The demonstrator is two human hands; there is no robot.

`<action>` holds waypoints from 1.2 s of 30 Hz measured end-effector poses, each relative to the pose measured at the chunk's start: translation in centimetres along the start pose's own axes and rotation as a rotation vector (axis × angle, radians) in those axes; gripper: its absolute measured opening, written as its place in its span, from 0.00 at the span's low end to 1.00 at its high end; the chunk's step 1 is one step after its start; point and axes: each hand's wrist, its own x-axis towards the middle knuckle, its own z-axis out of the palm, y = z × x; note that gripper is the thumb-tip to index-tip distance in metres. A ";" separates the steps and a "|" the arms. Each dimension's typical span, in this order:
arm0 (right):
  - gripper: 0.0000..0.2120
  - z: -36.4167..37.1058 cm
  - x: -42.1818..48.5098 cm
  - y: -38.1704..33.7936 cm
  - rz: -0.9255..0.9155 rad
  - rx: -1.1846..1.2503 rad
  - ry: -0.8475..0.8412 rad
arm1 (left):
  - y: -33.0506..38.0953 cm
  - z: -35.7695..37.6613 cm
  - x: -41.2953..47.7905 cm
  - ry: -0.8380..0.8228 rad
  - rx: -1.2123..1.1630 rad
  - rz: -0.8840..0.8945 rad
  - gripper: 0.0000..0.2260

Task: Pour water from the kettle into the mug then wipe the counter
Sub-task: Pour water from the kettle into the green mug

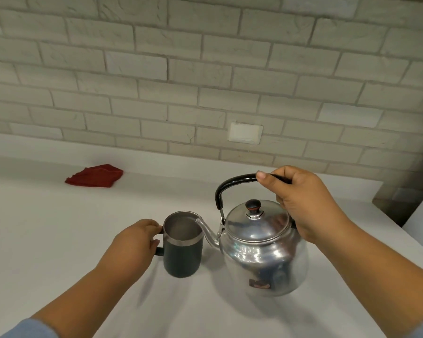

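Note:
A shiny steel kettle (264,254) with a black arched handle and a dark knob on its lid is tilted left, its thin spout reaching over the rim of the mug. My right hand (300,203) grips the top of the kettle's handle. The dark mug (182,252) with a steel rim and steel inside stands upright on the white counter (59,240). My left hand (134,245) holds the mug's handle on its left side. No stream of water shows at the spout. A folded red cloth (94,176) lies at the back left of the counter.
A pale brick wall (205,69) rises behind the counter, with a white blank plate (245,132) set in it. At the right the counter ends at a step down (401,215) beside a wall corner.

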 end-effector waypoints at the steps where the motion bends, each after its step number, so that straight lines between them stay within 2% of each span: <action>1: 0.20 0.2 0.0 -0.1 -0.007 -0.023 0.000 | 0.0 0.0 0.1 -0.009 0.000 0.001 0.15; 4: 0.16 0.7 0.1 -0.5 -0.026 -0.082 0.003 | -0.1 -0.3 0.2 -0.029 -0.011 0.009 0.16; 20: 0.13 1.4 0.3 -2.0 -0.111 -0.305 -0.005 | -0.9 -0.3 0.4 -0.036 -0.058 0.064 0.14; 32: 0.15 -0.3 0.8 -1.7 -0.061 -0.170 0.024 | 0.3 0.4 0.5 -0.049 -0.113 -0.034 0.08; 36: 0.19 -0.7 0.8 -1.9 -0.066 -0.151 0.003 | 0.9 0.2 0.5 -0.038 -0.102 -0.037 0.07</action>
